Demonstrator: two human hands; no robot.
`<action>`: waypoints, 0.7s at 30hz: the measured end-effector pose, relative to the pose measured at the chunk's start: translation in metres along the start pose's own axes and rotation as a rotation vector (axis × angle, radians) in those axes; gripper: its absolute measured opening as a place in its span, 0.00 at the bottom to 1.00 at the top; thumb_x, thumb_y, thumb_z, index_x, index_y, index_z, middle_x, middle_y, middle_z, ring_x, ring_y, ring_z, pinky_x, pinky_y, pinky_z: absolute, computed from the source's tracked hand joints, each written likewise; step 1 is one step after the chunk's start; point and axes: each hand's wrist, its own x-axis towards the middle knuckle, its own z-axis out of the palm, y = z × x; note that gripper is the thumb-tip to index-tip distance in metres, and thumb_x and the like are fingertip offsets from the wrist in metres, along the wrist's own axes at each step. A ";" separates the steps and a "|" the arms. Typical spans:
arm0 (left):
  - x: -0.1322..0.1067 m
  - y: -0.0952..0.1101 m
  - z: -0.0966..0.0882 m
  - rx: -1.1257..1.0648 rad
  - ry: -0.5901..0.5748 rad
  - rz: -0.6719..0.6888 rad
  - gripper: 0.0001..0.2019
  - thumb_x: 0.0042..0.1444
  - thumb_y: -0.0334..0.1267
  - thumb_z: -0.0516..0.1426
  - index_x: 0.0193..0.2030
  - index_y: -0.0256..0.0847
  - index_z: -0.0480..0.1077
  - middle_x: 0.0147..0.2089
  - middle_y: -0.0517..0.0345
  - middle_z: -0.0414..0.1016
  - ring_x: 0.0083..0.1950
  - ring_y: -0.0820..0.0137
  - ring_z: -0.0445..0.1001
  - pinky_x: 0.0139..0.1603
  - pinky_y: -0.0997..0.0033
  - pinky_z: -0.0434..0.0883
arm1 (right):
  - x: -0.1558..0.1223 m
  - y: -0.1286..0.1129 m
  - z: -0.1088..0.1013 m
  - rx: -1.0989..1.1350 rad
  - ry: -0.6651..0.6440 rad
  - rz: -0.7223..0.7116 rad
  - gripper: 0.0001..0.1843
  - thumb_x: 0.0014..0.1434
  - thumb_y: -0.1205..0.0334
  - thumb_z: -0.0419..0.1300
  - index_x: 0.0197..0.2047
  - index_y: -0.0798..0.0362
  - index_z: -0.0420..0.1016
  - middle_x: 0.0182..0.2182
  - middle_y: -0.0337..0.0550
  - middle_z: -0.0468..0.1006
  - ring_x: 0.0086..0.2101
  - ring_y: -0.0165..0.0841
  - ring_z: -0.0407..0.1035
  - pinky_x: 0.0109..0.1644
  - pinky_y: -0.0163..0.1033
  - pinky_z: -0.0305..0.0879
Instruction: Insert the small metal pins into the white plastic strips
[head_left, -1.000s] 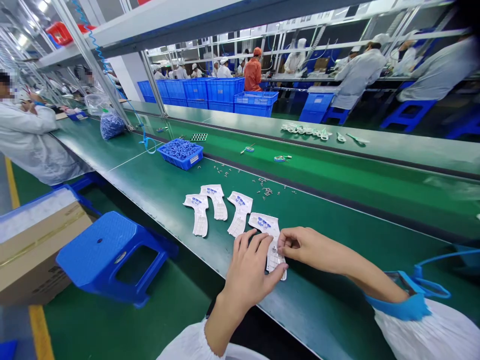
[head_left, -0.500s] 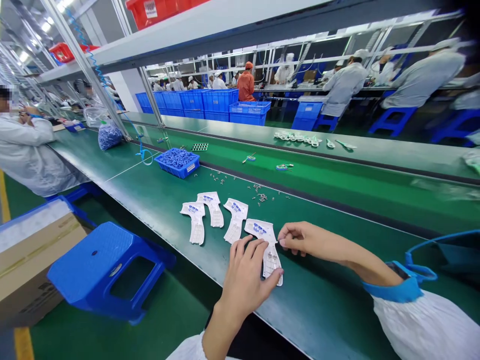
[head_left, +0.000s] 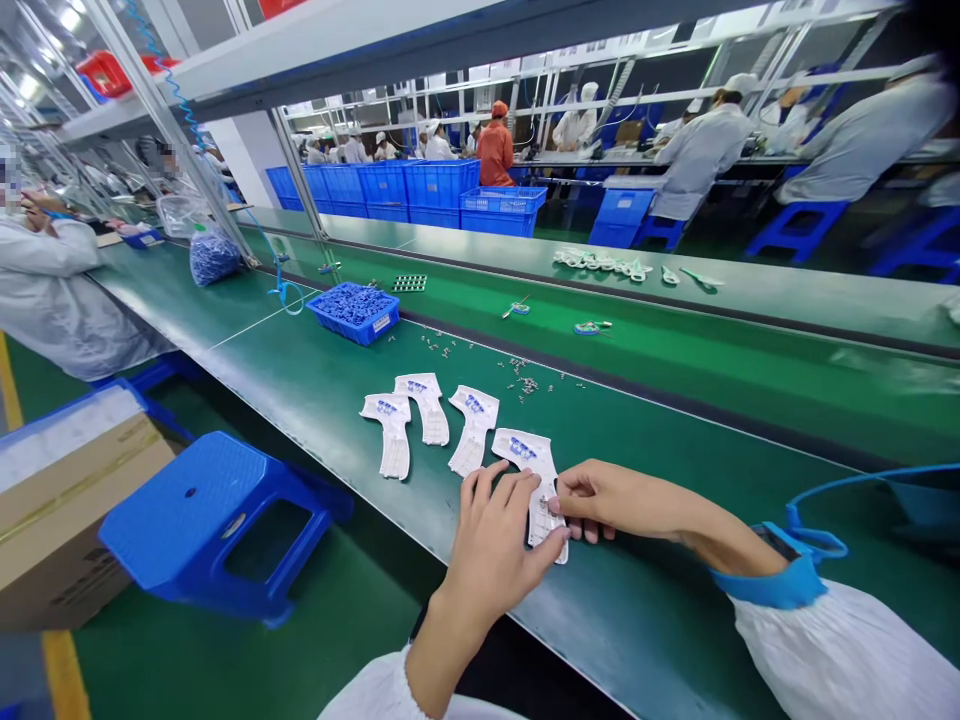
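A white plastic gun-shaped housing half (head_left: 523, 450) with blue pieces in its upper part lies on the green workbench in front of me. My left hand (head_left: 495, 525) holds it down, fingers across the grip part and thumb along its lower right edge. Over the same grip part, my right hand (head_left: 592, 497) is closed in a pinch; what its fingertips hold, if anything, is too small to make out. Several similar housing halves, among them a white one (head_left: 474, 425), lie to the left, also with blue pieces inside. Small metal parts (head_left: 528, 385) are scattered beyond.
A blue bin (head_left: 386, 322) of small blue parts stands farther back, near a bag of blue parts (head_left: 214, 257). A sunken green conveyor strip (head_left: 675, 345) carries small wired pieces. A blue stool (head_left: 180, 500) and a cardboard box (head_left: 97, 530) stand left of the bench. Co-workers sit beyond.
My right hand has moved from beside the housing half onto its grip part, fingertips now over the inside. My left hand keeps its place on it. The view has shifted slightly.
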 end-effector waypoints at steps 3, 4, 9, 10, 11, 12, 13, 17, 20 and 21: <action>0.001 -0.001 0.001 0.002 -0.003 0.007 0.23 0.58 0.43 0.62 0.58 0.42 0.65 0.57 0.54 0.73 0.64 0.53 0.63 0.65 0.46 0.58 | 0.002 0.006 0.000 0.068 -0.034 -0.017 0.24 0.55 0.40 0.63 0.27 0.55 0.70 0.23 0.40 0.75 0.24 0.27 0.68 0.25 0.29 0.60; 0.001 -0.001 0.001 0.003 -0.005 0.010 0.23 0.58 0.43 0.62 0.58 0.42 0.65 0.57 0.54 0.73 0.64 0.53 0.63 0.65 0.46 0.58 | 0.002 0.008 0.000 0.088 -0.040 -0.015 0.24 0.54 0.40 0.63 0.28 0.55 0.70 0.24 0.40 0.76 0.23 0.27 0.68 0.24 0.29 0.59; 0.001 0.002 -0.002 0.016 -0.006 0.016 0.23 0.59 0.41 0.61 0.59 0.42 0.64 0.60 0.53 0.72 0.64 0.53 0.63 0.65 0.46 0.60 | 0.004 0.014 -0.022 0.099 -0.026 -0.002 0.24 0.54 0.39 0.63 0.33 0.56 0.75 0.31 0.45 0.80 0.24 0.26 0.68 0.25 0.30 0.63; 0.001 0.002 -0.003 0.021 -0.009 0.017 0.23 0.59 0.42 0.61 0.60 0.42 0.64 0.60 0.53 0.71 0.64 0.53 0.63 0.65 0.45 0.60 | 0.004 0.014 -0.030 0.081 0.051 -0.017 0.24 0.55 0.40 0.62 0.35 0.56 0.76 0.33 0.46 0.80 0.26 0.27 0.69 0.27 0.30 0.65; 0.000 0.003 -0.004 0.025 -0.009 0.018 0.23 0.60 0.42 0.60 0.60 0.42 0.63 0.61 0.52 0.71 0.65 0.53 0.62 0.65 0.45 0.60 | 0.004 0.014 -0.037 0.054 0.161 -0.037 0.24 0.55 0.40 0.62 0.38 0.56 0.77 0.35 0.47 0.80 0.28 0.29 0.70 0.29 0.31 0.66; -0.001 0.003 -0.005 0.030 -0.003 0.019 0.22 0.60 0.41 0.60 0.60 0.41 0.63 0.61 0.52 0.71 0.65 0.52 0.62 0.64 0.45 0.61 | 0.005 0.014 -0.044 0.026 0.273 -0.056 0.24 0.56 0.41 0.62 0.40 0.55 0.77 0.37 0.48 0.80 0.30 0.30 0.71 0.30 0.32 0.68; -0.001 0.004 -0.005 0.036 0.011 0.015 0.21 0.61 0.41 0.59 0.60 0.41 0.64 0.61 0.51 0.70 0.66 0.52 0.61 0.64 0.44 0.61 | 0.007 0.014 -0.049 0.004 0.354 -0.068 0.24 0.57 0.42 0.61 0.43 0.55 0.77 0.39 0.48 0.80 0.32 0.31 0.72 0.32 0.33 0.69; -0.002 0.003 -0.003 0.078 0.119 -0.056 0.15 0.64 0.37 0.55 0.57 0.42 0.66 0.61 0.49 0.70 0.67 0.52 0.59 0.64 0.43 0.61 | 0.018 0.015 -0.041 -0.012 0.348 -0.046 0.23 0.59 0.46 0.60 0.49 0.55 0.73 0.37 0.47 0.80 0.33 0.34 0.75 0.32 0.35 0.72; -0.002 0.002 -0.001 0.095 0.114 -0.073 0.13 0.65 0.36 0.54 0.55 0.42 0.67 0.57 0.50 0.72 0.68 0.51 0.59 0.64 0.41 0.60 | 0.028 0.014 -0.022 -0.034 0.371 -0.061 0.19 0.60 0.48 0.61 0.45 0.54 0.71 0.31 0.42 0.79 0.29 0.33 0.76 0.30 0.34 0.73; -0.001 0.002 -0.001 0.094 0.098 -0.067 0.13 0.65 0.35 0.53 0.55 0.43 0.67 0.56 0.51 0.73 0.68 0.51 0.58 0.64 0.41 0.60 | 0.031 0.013 -0.017 -0.018 0.387 -0.075 0.17 0.60 0.49 0.61 0.43 0.54 0.71 0.31 0.42 0.78 0.29 0.32 0.76 0.30 0.34 0.73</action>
